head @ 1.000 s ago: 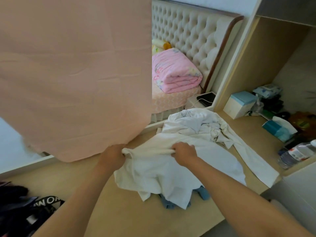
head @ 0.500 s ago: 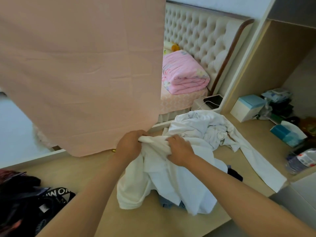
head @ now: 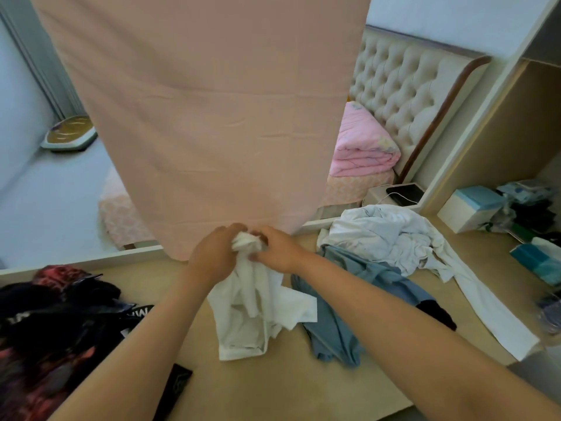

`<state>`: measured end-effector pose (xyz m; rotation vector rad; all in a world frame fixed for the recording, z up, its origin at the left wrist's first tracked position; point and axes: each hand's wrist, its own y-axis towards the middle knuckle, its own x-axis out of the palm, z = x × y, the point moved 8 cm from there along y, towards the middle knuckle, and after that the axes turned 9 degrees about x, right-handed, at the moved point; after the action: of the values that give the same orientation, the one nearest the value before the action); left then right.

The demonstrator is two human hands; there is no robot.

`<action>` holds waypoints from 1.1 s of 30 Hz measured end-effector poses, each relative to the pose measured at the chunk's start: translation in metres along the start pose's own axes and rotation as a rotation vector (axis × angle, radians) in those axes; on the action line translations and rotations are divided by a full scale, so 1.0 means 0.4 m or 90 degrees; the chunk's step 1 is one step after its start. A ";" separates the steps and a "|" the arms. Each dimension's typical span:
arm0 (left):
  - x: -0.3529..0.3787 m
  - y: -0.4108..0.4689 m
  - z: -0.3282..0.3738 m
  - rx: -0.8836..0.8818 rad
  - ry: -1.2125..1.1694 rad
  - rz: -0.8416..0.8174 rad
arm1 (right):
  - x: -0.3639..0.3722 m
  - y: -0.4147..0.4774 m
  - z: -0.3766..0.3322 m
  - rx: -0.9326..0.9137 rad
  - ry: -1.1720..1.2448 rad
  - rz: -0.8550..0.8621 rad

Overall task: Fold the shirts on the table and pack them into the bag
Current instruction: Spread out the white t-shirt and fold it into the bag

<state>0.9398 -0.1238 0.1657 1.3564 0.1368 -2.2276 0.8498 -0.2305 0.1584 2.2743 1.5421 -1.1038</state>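
Observation:
Both my hands hold one white shirt [head: 255, 311] bunched at its top above the wooden table [head: 273, 387]. My left hand [head: 214, 253] grips the bunched cloth from the left, and my right hand [head: 277, 250] pinches it from the right, close together. The rest of the shirt hangs down and trails onto the table. A blue shirt [head: 349, 302] lies spread just right of it. Behind that lies a crumpled heap of white shirts [head: 391, 235], with one long sleeve running toward the table's right edge. At the far left sits a dark bag [head: 51, 329] with red and black cloth.
A pink curtain [head: 212, 117] hangs right behind my hands. Boxes, tissue packs and small items [head: 473, 208] crowd the table's right end. A bed with a folded pink quilt [head: 364, 147] stands beyond the table. A flat black item [head: 179, 381] lies near my left forearm.
My hands have come together and gathered the white shirt's top into a bunch, lifting it left off the pile. The blue shirt beneath is now uncovered.

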 end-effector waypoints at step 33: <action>0.636 0.371 0.436 0.046 -0.151 -0.255 | -0.544 -0.020 0.713 0.220 -0.465 0.237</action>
<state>0.7804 -0.4081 0.0614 1.1665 0.2648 -2.7326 0.6671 -0.5340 0.1023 1.8638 0.6597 -1.8859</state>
